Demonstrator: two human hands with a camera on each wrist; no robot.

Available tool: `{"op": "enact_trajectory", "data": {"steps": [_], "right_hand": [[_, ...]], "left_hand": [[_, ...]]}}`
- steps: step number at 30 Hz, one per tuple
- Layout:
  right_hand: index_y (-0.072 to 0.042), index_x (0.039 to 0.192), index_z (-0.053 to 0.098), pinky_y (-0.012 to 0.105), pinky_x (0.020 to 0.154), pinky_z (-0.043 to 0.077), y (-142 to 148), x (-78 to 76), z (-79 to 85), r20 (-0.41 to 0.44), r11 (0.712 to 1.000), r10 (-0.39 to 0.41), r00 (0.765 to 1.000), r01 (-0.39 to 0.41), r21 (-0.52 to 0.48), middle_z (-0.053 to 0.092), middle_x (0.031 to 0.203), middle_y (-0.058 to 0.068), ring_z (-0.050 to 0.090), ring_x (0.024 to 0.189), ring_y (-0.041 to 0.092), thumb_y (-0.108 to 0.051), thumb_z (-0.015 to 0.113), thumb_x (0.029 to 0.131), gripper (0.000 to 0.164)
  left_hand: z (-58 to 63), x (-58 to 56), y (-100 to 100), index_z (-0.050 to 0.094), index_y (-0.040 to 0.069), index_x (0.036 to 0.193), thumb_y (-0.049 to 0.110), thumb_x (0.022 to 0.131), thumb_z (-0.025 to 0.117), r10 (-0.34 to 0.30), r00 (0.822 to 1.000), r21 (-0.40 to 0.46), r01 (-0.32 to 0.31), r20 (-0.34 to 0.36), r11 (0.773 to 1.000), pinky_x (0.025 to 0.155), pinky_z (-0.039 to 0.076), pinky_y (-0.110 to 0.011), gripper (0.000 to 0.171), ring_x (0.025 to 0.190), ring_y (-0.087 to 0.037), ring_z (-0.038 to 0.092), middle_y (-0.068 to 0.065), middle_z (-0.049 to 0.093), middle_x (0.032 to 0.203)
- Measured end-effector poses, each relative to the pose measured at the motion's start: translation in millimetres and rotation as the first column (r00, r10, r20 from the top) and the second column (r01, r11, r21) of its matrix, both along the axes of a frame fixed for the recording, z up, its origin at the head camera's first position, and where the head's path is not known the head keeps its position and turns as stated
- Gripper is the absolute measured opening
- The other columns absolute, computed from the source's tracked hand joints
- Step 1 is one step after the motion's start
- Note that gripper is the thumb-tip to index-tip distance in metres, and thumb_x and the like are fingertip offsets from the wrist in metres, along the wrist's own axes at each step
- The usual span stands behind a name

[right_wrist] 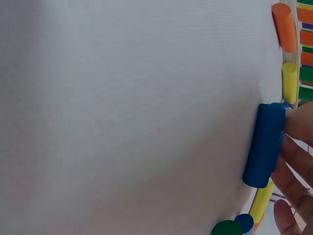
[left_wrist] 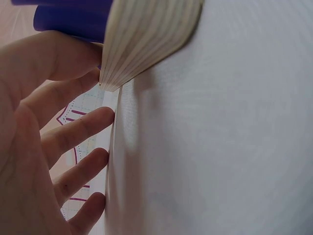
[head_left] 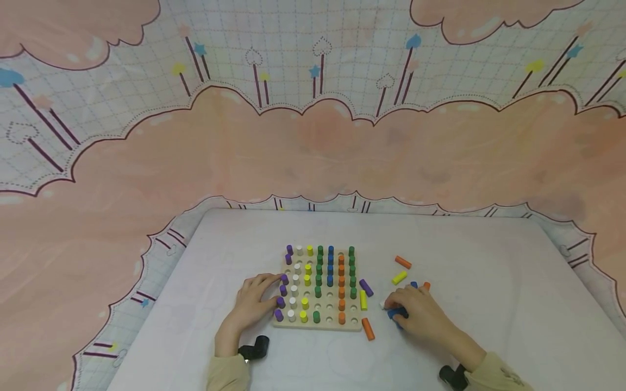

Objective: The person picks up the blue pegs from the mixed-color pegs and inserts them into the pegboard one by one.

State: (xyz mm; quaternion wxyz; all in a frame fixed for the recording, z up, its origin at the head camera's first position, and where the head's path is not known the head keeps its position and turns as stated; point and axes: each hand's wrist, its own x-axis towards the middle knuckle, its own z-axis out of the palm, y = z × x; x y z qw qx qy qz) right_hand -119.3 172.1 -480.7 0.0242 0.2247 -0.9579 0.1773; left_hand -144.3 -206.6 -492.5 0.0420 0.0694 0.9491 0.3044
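A wooden peg board (head_left: 318, 326) stands on the white table with columns of purple, white, yellow, green, blue and orange pegs. At its left edge rests my left hand (head_left: 254, 300), fingers spread, with thumb and index finger at the board's side by the purple pegs (left_wrist: 71, 23). To the right of the board, my right hand (head_left: 415, 310) is low over loose pegs, its thumb and fingers curled at a blue peg (right_wrist: 279, 152). Another blue peg (right_wrist: 263, 147) lies in front of it in the right wrist view. A white peg (head_left: 383, 306) shows by the fingertips.
Loose pegs lie between board and right hand: a purple peg (head_left: 365, 288), a yellow peg (head_left: 363, 300) and an orange peg (head_left: 368, 329). Farther back are another orange peg (head_left: 403, 262) and yellow peg (head_left: 399, 277). A green peg (right_wrist: 227, 228) is near the right hand.
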Motion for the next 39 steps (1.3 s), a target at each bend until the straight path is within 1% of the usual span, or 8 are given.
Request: {"op": "enact_trajectory", "data": {"steps": [6, 14, 20, 27, 29, 33, 36, 39], "right_hand": [[-0.024, 0.088, 0.072, 0.032, 0.079, 0.038, -2, 0.7, 1.6, -0.033, 0.999, 0.02, 0.999, -0.019, 0.048, 0.067, 0.09, -0.011, 0.057, 0.088, 0.011, -0.013, 0.079, 0.072, 0.02], [-0.026, 0.088, 0.07, 0.033, 0.081, 0.038, -6, 0.6, 0.4, -0.011, 0.998, -0.026, 1.0, 0.026, 0.052, 0.068, 0.091, -0.012, 0.056, 0.087, 0.008, -0.015, 0.08, 0.073, 0.02], [-0.027, 0.087, 0.068, 0.031, 0.081, 0.035, -9, 0.3, -1.8, 0.01, 0.999, -0.053, 0.999, 0.053, 0.011, 0.063, 0.084, -0.017, 0.051, 0.081, 0.002, -0.017, 0.08, 0.074, 0.021], [-0.025, 0.093, 0.069, 0.029, 0.079, 0.032, -13, -1.5, 5.2, 0.076, 0.995, -0.066, 0.995, 0.071, -0.072, 0.063, 0.083, -0.018, 0.051, 0.078, -0.001, -0.015, 0.078, 0.077, 0.021], [-0.023, 0.095, 0.069, 0.029, 0.079, 0.032, -14, -2.0, 8.4, 0.097, 0.992, -0.072, 0.993, 0.081, -0.097, 0.064, 0.084, -0.018, 0.053, 0.078, -0.001, -0.014, 0.077, 0.077, 0.022], [-0.022, 0.097, 0.07, 0.034, 0.085, 0.037, -18, -3.3, 13.9, 0.128, 0.985, -0.097, 0.987, 0.114, -0.131, 0.063, 0.082, -0.018, 0.053, 0.079, 0.002, -0.014, 0.077, 0.078, 0.022], [-0.021, 0.099, 0.071, 0.037, 0.088, 0.039, -21, -5.2, 15.8, 0.113, 0.982, -0.106, 0.988, 0.122, -0.145, 0.062, 0.081, -0.019, 0.052, 0.079, 0.003, -0.014, 0.076, 0.078, 0.023], [-0.02, 0.099, 0.071, 0.036, 0.086, 0.039, -23, -7.8, 16.9, 0.079, 0.981, -0.096, 0.992, 0.108, -0.16, 0.062, 0.082, -0.019, 0.053, 0.079, 0.002, -0.013, 0.076, 0.078, 0.023]], "left_hand": [[1.0, 0.3, 1, 0.054, 0.018, 0.137, 0.019, 0.087, 0.062, 0.006, 1.0, 0.004, -0.006, 0.005, 1.0, 0.107, 0.028, -0.062, 0.05, 0.132, -0.037, 0.035, -0.01, 0.05, 0.139], [0.5, 0.5, 0, 0.054, 0.017, 0.136, 0.019, 0.087, 0.062, 0.005, 1.0, 0.007, -0.005, 0.002, 1.0, 0.107, 0.028, -0.062, 0.051, 0.132, -0.037, 0.035, -0.01, 0.05, 0.139], [-0.3, 0.3, 0, 0.054, 0.018, 0.136, 0.019, 0.086, 0.062, 0.004, 1.0, 0.005, -0.004, -0.004, 1.0, 0.107, 0.028, -0.062, 0.05, 0.132, -0.036, 0.036, -0.01, 0.051, 0.139], [-0.5, 0.6, 0, 0.054, 0.018, 0.136, 0.019, 0.087, 0.062, 0.004, 1.0, 0.006, -0.004, 0.0, 1.0, 0.107, 0.028, -0.063, 0.05, 0.132, -0.036, 0.035, -0.01, 0.05, 0.139], [-0.6, 0.8, 0, 0.054, 0.019, 0.136, 0.018, 0.087, 0.062, 0.006, 1.0, 0.008, -0.006, 0.003, 1.0, 0.107, 0.027, -0.063, 0.05, 0.132, -0.036, 0.035, -0.01, 0.05, 0.139], [-0.8, 0.6, 1, 0.054, 0.019, 0.136, 0.018, 0.087, 0.062, 0.009, 1.0, 0.005, -0.009, 0.007, 1.0, 0.108, 0.027, -0.062, 0.05, 0.132, -0.036, 0.035, -0.01, 0.05, 0.139], [-0.5, 0.0, 1, 0.054, 0.018, 0.136, 0.018, 0.087, 0.062, 0.009, 1.0, 0.001, -0.009, 0.007, 1.0, 0.108, 0.028, -0.062, 0.05, 0.131, -0.036, 0.035, -0.01, 0.05, 0.139], [-0.3, -0.3, 1, 0.054, 0.018, 0.136, 0.018, 0.087, 0.062, 0.009, 1.0, 0.0, -0.009, 0.005, 1.0, 0.108, 0.028, -0.062, 0.05, 0.131, -0.036, 0.035, -0.01, 0.05, 0.139]]}}
